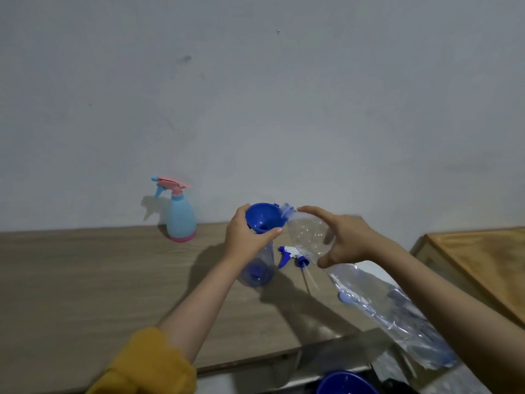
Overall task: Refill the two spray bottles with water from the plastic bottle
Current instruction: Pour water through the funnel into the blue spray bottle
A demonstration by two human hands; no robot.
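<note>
A clear spray bottle point(257, 270) stands on the wooden table point(85, 280) with a blue funnel point(262, 216) in its neck. My left hand point(245, 233) grips the funnel's stem and the bottle's neck. My right hand point(343, 237) holds a large clear plastic bottle point(369, 294) tilted, its mouth at the funnel's rim. The clear bottle's blue-and-white spray head point(292, 255) lies on the table between my hands. A light blue spray bottle point(179, 216) with a pink trigger top stands at the back by the wall.
A small blue cap point(344, 297) lies on the table under the plastic bottle. A wooden tray or board point(480, 263) sits to the right. A blue round container point(345, 383) shows at the bottom edge, below the table's front edge.
</note>
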